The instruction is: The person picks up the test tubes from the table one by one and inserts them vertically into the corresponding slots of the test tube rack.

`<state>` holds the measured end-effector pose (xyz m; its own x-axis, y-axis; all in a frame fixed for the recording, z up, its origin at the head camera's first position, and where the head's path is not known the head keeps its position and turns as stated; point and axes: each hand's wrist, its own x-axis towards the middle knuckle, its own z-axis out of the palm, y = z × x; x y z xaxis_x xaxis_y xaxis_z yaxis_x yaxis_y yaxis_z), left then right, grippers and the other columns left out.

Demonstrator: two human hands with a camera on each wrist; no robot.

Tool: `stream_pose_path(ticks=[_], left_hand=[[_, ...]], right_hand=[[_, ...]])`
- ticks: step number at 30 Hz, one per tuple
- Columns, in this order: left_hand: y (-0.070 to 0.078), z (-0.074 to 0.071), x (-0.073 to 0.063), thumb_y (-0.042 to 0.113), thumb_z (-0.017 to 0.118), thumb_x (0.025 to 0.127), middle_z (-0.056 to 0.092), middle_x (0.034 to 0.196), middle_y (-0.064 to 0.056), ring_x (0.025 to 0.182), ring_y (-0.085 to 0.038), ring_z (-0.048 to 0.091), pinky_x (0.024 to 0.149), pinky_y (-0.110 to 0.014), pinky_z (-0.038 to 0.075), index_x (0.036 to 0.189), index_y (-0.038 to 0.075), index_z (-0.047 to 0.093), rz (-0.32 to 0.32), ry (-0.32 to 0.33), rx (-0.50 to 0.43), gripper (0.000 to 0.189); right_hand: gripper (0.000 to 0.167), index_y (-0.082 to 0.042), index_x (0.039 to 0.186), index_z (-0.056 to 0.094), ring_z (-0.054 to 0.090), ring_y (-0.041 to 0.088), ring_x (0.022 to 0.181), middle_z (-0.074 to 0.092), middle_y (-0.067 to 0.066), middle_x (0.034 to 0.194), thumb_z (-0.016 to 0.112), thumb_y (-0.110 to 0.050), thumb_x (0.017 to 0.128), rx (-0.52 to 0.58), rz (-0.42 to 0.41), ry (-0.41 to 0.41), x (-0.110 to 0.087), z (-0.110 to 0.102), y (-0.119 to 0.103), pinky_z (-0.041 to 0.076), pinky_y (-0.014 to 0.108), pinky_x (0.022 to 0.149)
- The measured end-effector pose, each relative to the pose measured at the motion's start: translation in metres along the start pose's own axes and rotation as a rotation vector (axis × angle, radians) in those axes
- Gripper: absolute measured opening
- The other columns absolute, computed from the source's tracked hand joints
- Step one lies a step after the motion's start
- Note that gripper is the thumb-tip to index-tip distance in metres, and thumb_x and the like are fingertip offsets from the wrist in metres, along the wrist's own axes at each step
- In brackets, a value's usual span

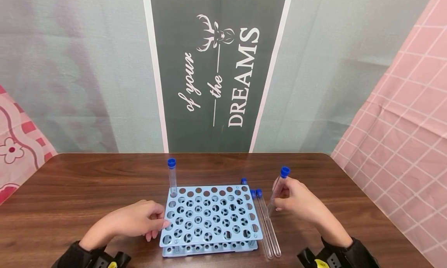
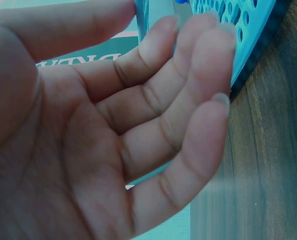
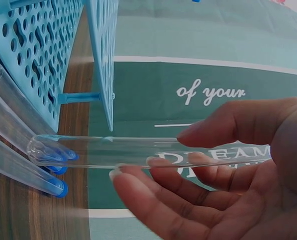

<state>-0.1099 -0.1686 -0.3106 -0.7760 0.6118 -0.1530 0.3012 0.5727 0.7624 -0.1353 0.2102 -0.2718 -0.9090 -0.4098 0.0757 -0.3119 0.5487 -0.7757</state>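
My left hand (image 1: 141, 221) is at the left side of a light blue test tube rack (image 1: 218, 239), pinching its edge between thumb and forefinger. The other left fingers curl loosely beside it. To the right of the rack, my right hand (image 1: 297, 200) grips a clear test tube (image 3: 93, 150) with a blue cap (image 1: 285, 171). That tube leans, cap up, its rounded bottom over the tubes on the table. One blue-capped tube (image 1: 172, 178) stands upright in the rack's far left corner hole.
Blue-capped test tubes (image 1: 272, 237) lie on the brown table (image 1: 115, 178) along the rack's right side. Another blue cap (image 1: 244, 181) shows behind the rack's far right corner, its tube mostly hidden. A printed curtain (image 1: 209, 136) hangs behind the table, pink cloth at both sides.
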Motion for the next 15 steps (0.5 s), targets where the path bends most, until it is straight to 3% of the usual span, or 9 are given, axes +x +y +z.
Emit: stream_pose_path(ticks=[5,15], left_hand=[[0.0002,-0.0003,-0.0001,0.027,0.059,0.089,0.053,0.056,0.007,0.048,-0.009,0.053,0.043,-0.02,0.035,0.066,0.011,0.054,0.002,-0.001,0.001,0.029],[0.0006,-0.0006,0.0004,0.026,0.059,0.089,0.053,0.056,0.007,0.048,-0.009,0.053,0.044,-0.02,0.036,0.066,0.011,0.053,-0.006,-0.004,-0.001,0.028]], right_hand=[[0.011,0.001,0.075,0.055,0.057,0.013,0.068,0.051,0.008,0.085,0.063,0.007,0.07,-0.033,-0.011,0.011,0.0003,0.0009,0.0001,0.049,0.024,0.06],[0.011,0.003,0.08,0.054,0.059,0.02,0.073,0.052,0.008,0.085,0.061,0.007,0.073,0.011,0.019,-0.01,0.001,0.0022,0.0013,0.051,0.025,0.06]])
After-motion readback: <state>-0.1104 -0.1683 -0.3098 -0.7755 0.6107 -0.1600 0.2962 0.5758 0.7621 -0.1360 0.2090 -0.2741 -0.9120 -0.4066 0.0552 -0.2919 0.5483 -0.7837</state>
